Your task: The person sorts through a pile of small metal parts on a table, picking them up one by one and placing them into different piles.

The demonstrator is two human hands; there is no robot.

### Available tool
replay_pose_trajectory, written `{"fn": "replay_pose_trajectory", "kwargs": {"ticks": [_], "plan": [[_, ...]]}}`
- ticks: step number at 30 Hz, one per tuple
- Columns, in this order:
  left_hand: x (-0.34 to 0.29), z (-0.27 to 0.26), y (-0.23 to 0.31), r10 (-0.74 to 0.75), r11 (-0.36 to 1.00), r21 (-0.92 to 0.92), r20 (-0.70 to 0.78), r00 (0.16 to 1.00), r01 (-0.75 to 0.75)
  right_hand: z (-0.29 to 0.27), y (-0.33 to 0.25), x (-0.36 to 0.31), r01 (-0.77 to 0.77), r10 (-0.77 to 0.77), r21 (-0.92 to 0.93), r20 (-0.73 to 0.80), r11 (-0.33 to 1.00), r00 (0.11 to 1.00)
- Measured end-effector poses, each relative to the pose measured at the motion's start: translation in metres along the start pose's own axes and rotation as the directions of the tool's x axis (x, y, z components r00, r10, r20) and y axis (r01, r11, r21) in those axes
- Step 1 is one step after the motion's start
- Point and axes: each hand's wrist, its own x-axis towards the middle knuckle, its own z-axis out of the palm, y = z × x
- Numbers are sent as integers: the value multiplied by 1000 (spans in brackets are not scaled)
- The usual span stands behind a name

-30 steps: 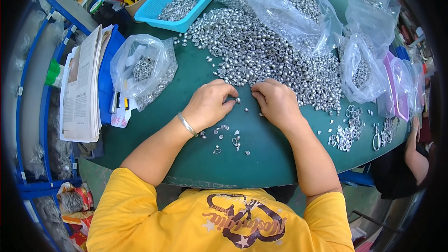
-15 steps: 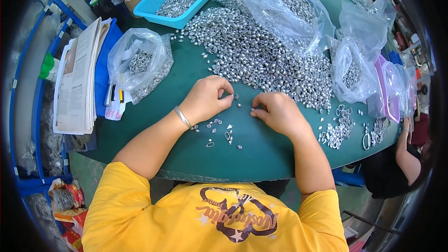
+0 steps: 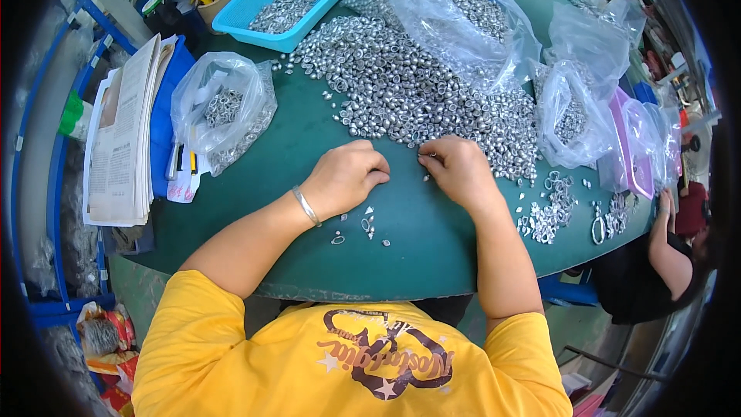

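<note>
A person in a yellow shirt (image 3: 347, 363) works at a round green table (image 3: 417, 239), both hands resting at the near edge of a broad heap of small silver metal pieces (image 3: 409, 85) that spreads from the table's middle toward its far edge. The left hand (image 3: 345, 176), a silver bangle (image 3: 306, 205) at its wrist, lies curled with fingers folded under, thumb tip against the forefinger; what it holds, if anything, cannot be told. The right hand (image 3: 457, 168) is likewise curled, its fingertips pinched narrow on a small silver piece at the heap's fringe. A few loose pieces (image 3: 364, 225) lie on bare felt just nearer the table's front edge, below the left hand. A clear bag of parts (image 3: 224, 108) sits toward the left edge, beside a stack of papers (image 3: 123, 139) (propped on a blue bin). A turquoise tray (image 3: 285, 0) holding more pieces stands at the far left, with larger clear bags (image 3: 463, 15) across the far side and another bag (image 3: 571, 108) toward the right edge. Metal rings (image 3: 552, 205) cluster near the right front edge, where another person's arm (image 3: 665, 224) reaches the table
</note>
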Motion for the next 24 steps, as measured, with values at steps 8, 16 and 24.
{"fn": "replay_pose_trajectory", "kwargs": {"ticks": [8,16,24], "plan": [[5,-25,-5,-409,3,-931,333,850,366,-36,10,4,-331,220,860,263,388,939],[11,-12,12,-331,887,-343,1,944,311,-12,-1,-9,-28,20,36,200,999,980],[45,19,2,163,954,257,-16,987,-153,-33,19,-1,-290,211,738,202,609,956]]}}
